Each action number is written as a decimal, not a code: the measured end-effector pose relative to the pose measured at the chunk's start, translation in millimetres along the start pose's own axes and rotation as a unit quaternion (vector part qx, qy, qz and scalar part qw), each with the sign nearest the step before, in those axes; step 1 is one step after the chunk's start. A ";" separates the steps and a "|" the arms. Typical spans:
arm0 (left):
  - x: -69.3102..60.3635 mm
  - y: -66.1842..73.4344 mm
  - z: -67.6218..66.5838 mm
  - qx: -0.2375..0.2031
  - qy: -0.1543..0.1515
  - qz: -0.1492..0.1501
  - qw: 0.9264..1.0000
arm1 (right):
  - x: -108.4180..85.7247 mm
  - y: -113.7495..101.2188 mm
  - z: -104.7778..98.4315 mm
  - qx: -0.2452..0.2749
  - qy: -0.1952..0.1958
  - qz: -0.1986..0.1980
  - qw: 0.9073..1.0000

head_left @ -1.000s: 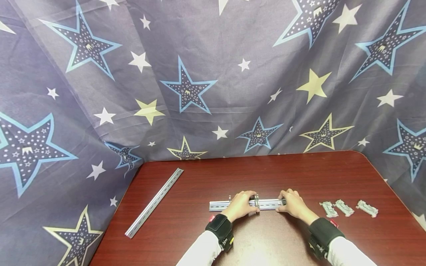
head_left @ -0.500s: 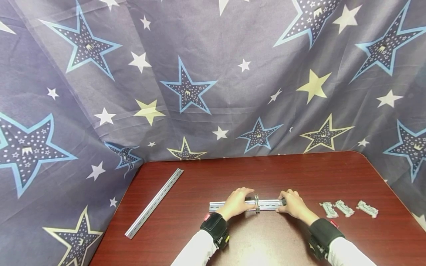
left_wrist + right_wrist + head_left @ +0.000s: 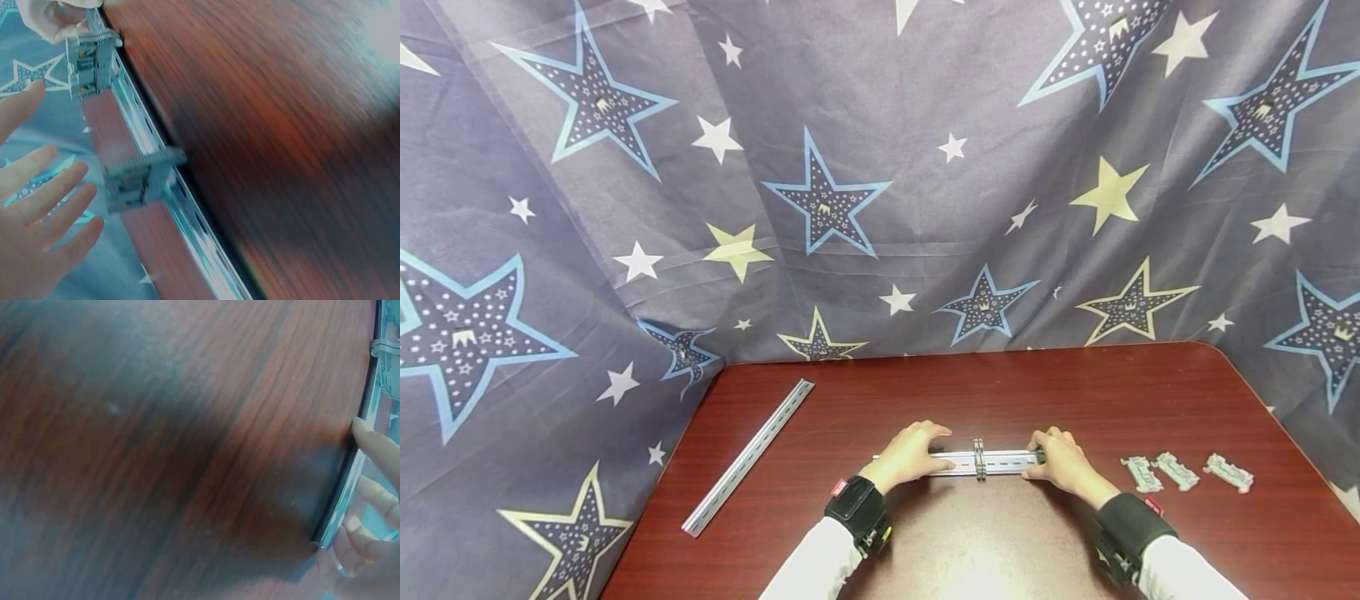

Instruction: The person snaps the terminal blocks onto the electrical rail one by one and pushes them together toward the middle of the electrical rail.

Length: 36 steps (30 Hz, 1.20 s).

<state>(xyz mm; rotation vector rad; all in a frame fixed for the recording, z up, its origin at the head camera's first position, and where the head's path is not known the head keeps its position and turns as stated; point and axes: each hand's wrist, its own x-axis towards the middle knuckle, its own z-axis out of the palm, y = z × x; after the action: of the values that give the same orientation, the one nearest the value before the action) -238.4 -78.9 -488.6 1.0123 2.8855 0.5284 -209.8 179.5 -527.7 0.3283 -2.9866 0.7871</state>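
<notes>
A slotted metal rail (image 3: 1006, 462) lies crosswise on the table, with upright thin modules (image 3: 979, 459) standing together at its middle. In the left wrist view, those modules (image 3: 91, 65) are on the rail (image 3: 203, 240), and another module (image 3: 139, 180) stands nearer the camera. My left hand (image 3: 910, 456), its fingers (image 3: 67, 212) spread and holding nothing, is over the rail's left part, beside that nearer module. My right hand (image 3: 1066, 465) grips the rail's right end; the right wrist view shows thumb and fingers (image 3: 377, 501) around its edges (image 3: 344, 499).
A second slotted rail (image 3: 748, 458) lies diagonally at the table's left. Several loose pale modules (image 3: 1142, 473) lie flat to the right of my right hand. A star-patterned cloth (image 3: 850, 292) hangs behind the table (image 3: 1000, 400).
My left hand has let go of the modules at the rail's middle and moved left along the rail. The right hand has stayed at the rail's right end.
</notes>
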 end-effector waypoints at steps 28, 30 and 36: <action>-22.5 -27.4 0.8 -0.047 0.005 -0.028 0.998 | -0.4 -0.6 0.4 0.003 0.006 -0.002 1.000; -23.5 -28.9 2.1 -0.051 0.008 -0.026 0.998 | -0.7 -0.9 0.0 0.004 0.007 -0.003 1.000; -25.3 -34.3 6.0 -0.054 0.015 -0.021 0.998 | -0.7 -1.3 -0.2 0.010 0.008 -0.002 1.000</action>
<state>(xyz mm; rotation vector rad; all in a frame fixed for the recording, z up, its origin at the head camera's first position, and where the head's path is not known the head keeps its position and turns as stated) -238.1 -117.6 -507.5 0.9348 2.8621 0.6942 -208.9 178.6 -527.0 0.3271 -2.9650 0.8156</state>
